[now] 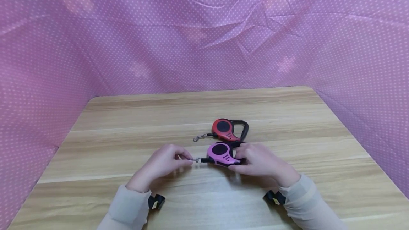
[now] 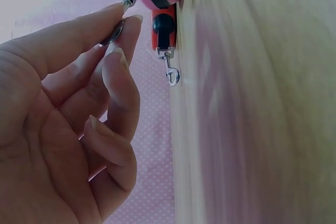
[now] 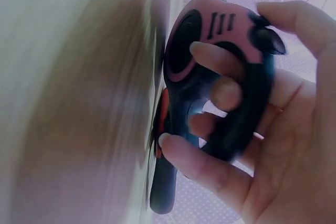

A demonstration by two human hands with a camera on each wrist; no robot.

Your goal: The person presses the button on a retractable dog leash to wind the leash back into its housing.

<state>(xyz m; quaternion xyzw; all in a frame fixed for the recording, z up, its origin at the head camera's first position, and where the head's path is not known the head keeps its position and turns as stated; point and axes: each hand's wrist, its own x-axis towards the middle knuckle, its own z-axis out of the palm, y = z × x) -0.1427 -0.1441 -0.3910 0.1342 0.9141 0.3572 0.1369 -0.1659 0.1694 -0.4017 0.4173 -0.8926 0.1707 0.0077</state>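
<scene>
A pink retractable leash (image 1: 221, 154) (image 3: 210, 35) lies on the wooden table (image 1: 127, 123) near the front middle. My right hand (image 1: 260, 160) (image 3: 252, 129) grips its black handle, fingers through the loop and thumb by the button. My left hand (image 1: 166, 162) (image 2: 79, 108) pinches the metal clip (image 1: 197, 160) (image 2: 113, 32) at the leash's left end between thumb and forefinger. Just behind it lies a red retractable leash (image 1: 228, 129) (image 2: 164, 27) with its own clip (image 1: 199, 137) (image 2: 172, 73) pointing left, untouched.
Pink dotted cloth (image 1: 204, 31) walls the table at the back and both sides. Bare wood stretches to the left, right and back of the leashes. Black wrist straps (image 1: 155, 201) show on both sleeves.
</scene>
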